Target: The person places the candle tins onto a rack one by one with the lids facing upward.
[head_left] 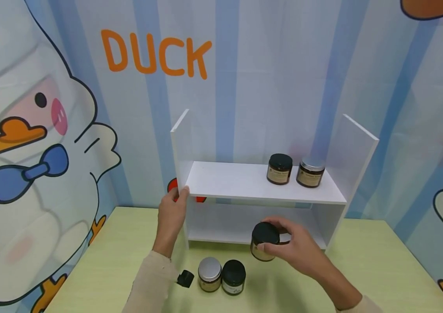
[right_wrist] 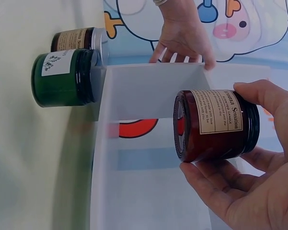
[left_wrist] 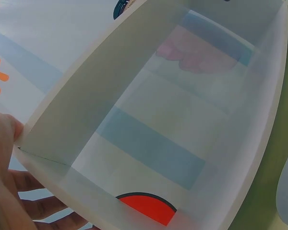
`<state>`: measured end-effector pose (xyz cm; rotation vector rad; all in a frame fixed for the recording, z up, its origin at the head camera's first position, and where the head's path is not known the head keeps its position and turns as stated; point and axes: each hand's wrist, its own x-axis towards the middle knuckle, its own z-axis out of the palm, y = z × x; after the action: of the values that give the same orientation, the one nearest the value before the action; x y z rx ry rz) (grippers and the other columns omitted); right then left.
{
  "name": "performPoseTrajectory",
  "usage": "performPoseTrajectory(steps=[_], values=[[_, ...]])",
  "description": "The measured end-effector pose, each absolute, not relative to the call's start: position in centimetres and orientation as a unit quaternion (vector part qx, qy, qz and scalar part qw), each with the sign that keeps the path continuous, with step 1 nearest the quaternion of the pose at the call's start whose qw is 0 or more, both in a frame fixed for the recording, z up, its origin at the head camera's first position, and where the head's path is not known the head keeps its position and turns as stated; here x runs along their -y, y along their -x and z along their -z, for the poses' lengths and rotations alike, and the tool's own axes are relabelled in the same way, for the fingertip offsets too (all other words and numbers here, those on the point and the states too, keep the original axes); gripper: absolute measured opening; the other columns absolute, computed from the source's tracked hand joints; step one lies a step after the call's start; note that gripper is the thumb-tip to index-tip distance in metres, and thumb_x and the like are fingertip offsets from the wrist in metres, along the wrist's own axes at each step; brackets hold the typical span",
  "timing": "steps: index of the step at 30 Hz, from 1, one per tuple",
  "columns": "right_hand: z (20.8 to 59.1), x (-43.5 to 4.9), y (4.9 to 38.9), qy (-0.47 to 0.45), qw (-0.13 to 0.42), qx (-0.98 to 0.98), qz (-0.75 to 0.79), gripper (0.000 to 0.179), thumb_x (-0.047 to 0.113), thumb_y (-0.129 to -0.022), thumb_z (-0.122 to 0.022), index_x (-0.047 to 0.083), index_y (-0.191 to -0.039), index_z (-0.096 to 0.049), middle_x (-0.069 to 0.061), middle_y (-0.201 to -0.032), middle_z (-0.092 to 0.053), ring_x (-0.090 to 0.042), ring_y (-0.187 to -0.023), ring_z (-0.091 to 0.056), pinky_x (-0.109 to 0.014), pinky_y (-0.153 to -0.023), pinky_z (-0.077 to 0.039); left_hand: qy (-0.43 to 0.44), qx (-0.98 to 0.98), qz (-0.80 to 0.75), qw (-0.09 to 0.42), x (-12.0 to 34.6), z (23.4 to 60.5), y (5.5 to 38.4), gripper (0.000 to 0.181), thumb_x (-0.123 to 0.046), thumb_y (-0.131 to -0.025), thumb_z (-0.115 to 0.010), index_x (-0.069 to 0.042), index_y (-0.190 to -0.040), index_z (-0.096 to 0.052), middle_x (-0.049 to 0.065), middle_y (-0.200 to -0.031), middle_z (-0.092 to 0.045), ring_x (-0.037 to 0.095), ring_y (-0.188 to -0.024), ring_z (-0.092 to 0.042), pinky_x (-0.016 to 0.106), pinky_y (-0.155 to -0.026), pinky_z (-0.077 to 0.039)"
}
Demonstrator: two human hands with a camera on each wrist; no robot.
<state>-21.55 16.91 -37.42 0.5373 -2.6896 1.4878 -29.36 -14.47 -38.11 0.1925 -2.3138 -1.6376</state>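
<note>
My right hand grips a scented candle, an amber jar with a black lid. It is held in front of the lower level of a white two-tier shelf. In the right wrist view the candle lies sideways across the picture, its cream label readable. My left hand holds the shelf's left side panel, thumb at the front edge and fingers behind the outer face. On the upper board stand a black-lidded candle and a silver-lidded candle.
On the pale green table, in front of the shelf, a silver-lidded candle stands beside a green candle with a black lid. A small black object shows at my left sleeve. A duck-print curtain hangs behind.
</note>
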Motion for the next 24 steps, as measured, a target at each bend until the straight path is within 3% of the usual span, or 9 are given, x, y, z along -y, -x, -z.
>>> performPoseTrajectory(steps=[24], values=[[34.9,-17.6,22.3,-0.192,0.036,0.863,-0.467,0.049,0.035,-0.083,-0.084,0.023,-0.127,-0.066,-0.003,-0.115,-0.069,-0.025,-0.104,-0.061,-0.033,-0.073,-0.056,-0.073,0.804,0.572,0.143,14.5,38.1,29.4,0.06,-0.053,-0.102,-0.046,-0.01,-0.143,-0.054,0.012,-0.141,-0.057,0.034,-0.122,-0.054,0.061,-0.103,-0.045]])
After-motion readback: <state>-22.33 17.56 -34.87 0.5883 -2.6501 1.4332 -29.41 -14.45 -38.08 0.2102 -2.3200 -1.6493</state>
